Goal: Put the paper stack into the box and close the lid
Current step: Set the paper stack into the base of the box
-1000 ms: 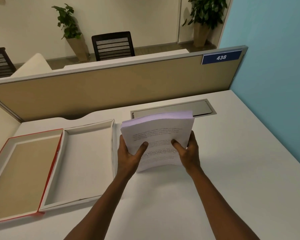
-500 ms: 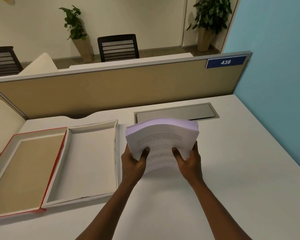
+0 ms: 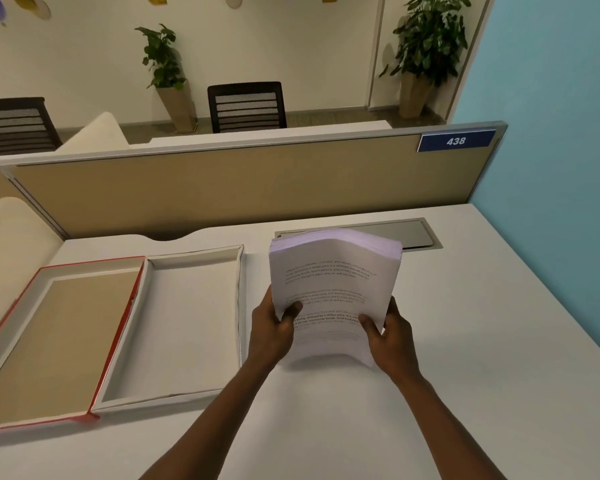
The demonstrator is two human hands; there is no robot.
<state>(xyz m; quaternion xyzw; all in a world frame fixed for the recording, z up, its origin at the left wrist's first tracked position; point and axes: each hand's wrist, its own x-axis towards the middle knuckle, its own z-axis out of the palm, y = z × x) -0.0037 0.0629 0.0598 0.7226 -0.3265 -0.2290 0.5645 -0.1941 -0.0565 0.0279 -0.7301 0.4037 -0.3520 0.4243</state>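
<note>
A thick white paper stack (image 3: 333, 282) with printed text stands tilted on its lower edge on the desk, to the right of the box. My left hand (image 3: 272, 332) grips its lower left side, thumb on the top sheet. My right hand (image 3: 390, 336) grips its lower right side the same way. The open box (image 3: 187, 398) lies flat at the left, white inside with nothing in it. Its lid (image 3: 25, 358), red-edged with a tan inner face, lies opened out flat on the box's left side.
A white desk (image 3: 465, 375) carries everything. A grey cable hatch (image 3: 420, 233) sits behind the paper. A tan partition (image 3: 222, 188) runs along the back and a blue wall (image 3: 551, 168) borders the right. Chairs and potted plants stand beyond the partition.
Both hands have kept their grip while the stack tipped more upright and its lower edge came down towards the desk. The view has shifted slightly.
</note>
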